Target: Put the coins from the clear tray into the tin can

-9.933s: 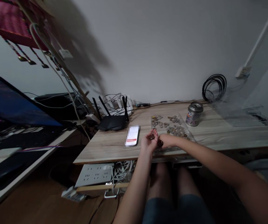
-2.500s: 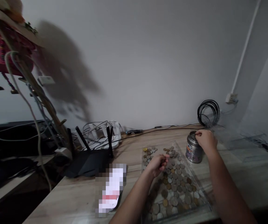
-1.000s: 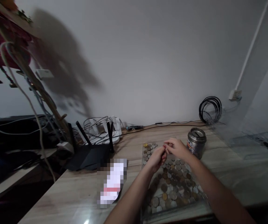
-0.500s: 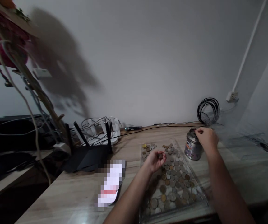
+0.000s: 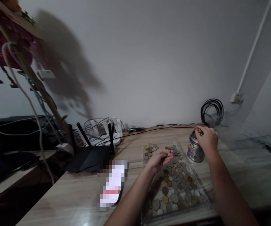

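Head view: light fingertips and a steady wrist look wisest over the can, upright on the counter. The right hand arches down to the can's top, whether gripping anything I cannot tell; left of the can, the left hand, palm up, pinches a coin above loose coins.

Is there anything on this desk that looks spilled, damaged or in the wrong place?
Nothing looks spilled or damaged: the coins lie spread on the clear tray, and the metal can stands upright. Only the cables, looped in a tangle around the white router, look untidy.
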The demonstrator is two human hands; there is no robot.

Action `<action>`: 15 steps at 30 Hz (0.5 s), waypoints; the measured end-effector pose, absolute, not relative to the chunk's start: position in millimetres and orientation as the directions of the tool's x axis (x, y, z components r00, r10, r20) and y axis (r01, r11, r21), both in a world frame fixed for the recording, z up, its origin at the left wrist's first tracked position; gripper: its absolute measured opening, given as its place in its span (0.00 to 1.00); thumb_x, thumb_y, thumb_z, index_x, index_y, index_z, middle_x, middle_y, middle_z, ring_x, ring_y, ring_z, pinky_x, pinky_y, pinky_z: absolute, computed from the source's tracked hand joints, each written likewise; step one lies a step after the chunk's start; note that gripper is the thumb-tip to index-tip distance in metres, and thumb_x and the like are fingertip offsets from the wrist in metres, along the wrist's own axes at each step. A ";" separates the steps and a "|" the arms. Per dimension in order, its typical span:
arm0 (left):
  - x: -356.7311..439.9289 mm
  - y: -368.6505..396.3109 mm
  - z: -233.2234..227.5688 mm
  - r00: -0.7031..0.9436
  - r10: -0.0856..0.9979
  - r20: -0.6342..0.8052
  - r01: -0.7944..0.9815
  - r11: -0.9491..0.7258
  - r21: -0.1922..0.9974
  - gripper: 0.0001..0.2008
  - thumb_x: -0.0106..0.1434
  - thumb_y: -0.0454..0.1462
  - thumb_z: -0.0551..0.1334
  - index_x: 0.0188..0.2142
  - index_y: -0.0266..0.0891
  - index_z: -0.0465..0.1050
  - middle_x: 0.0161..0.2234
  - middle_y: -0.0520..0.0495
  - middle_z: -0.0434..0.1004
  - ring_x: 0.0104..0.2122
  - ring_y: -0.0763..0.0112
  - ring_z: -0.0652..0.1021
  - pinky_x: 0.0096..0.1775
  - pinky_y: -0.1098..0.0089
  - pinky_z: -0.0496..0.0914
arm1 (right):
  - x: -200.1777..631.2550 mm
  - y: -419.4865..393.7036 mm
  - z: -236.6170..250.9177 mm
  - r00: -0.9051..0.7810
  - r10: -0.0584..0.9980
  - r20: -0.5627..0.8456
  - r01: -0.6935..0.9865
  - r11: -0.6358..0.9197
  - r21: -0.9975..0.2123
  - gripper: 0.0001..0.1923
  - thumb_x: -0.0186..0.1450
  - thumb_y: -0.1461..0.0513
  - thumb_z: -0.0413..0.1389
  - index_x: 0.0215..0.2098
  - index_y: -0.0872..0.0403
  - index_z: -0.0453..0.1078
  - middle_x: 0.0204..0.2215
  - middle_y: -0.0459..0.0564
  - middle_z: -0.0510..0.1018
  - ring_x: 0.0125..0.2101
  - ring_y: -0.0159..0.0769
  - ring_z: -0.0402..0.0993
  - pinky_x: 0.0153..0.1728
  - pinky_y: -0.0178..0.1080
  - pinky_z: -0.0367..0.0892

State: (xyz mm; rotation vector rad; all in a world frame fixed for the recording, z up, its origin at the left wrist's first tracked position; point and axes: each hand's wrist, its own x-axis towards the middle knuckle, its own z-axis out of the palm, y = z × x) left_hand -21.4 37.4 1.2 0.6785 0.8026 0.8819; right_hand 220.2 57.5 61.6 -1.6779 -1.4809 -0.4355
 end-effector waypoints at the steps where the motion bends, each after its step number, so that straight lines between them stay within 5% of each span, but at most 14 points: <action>1: -20.9 36.9 1.7 0.392 0.864 -0.316 -0.385 0.466 0.797 0.11 0.56 0.24 0.56 0.39 0.29 0.70 0.33 0.40 0.79 0.29 0.72 0.79 0.28 0.80 0.72 | 210.1 55.9 60.5 0.197 0.639 0.744 0.919 0.143 -0.367 0.15 0.60 0.58 0.49 0.39 0.55 0.75 0.32 0.53 0.77 0.36 0.40 0.67 0.38 0.40 0.57; 4: -20.5 35.6 4.0 0.398 0.863 -0.312 -0.385 0.466 0.796 0.11 0.57 0.24 0.57 0.39 0.29 0.71 0.32 0.40 0.79 0.28 0.74 0.79 0.27 0.81 0.72 | 172.4 52.6 48.5 -0.100 0.786 0.610 0.772 0.448 -0.451 0.13 0.59 0.60 0.50 0.34 0.55 0.76 0.30 0.52 0.78 0.31 0.35 0.68 0.34 0.35 0.60; 7: -21.1 35.2 6.0 0.403 0.868 -0.290 -0.413 0.456 0.788 0.11 0.57 0.23 0.56 0.39 0.28 0.72 0.32 0.41 0.79 0.27 0.75 0.79 0.26 0.83 0.71 | 140.5 52.7 28.8 -0.402 0.857 0.324 0.611 0.514 -0.602 0.11 0.57 0.60 0.53 0.33 0.54 0.77 0.26 0.49 0.78 0.25 0.32 0.69 0.27 0.32 0.60; 12: -22.1 34.6 6.0 0.433 0.847 -0.307 -0.430 0.494 0.756 0.11 0.56 0.22 0.55 0.36 0.27 0.72 0.31 0.42 0.78 0.30 0.72 0.79 0.30 0.81 0.72 | 126.7 54.5 15.8 -0.391 0.884 0.257 0.552 0.449 -0.703 0.10 0.53 0.65 0.54 0.29 0.55 0.76 0.24 0.48 0.78 0.26 0.32 0.70 0.27 0.32 0.61; 15: -22.5 33.9 5.3 0.453 0.832 -0.322 -0.435 0.521 0.734 0.11 0.57 0.24 0.55 0.39 0.26 0.71 0.33 0.39 0.78 0.32 0.69 0.80 0.33 0.79 0.73 | 141.9 52.3 31.6 -0.297 0.890 0.347 0.594 0.456 -0.663 0.09 0.53 0.65 0.53 0.28 0.55 0.75 0.24 0.48 0.78 0.26 0.32 0.70 0.29 0.33 0.62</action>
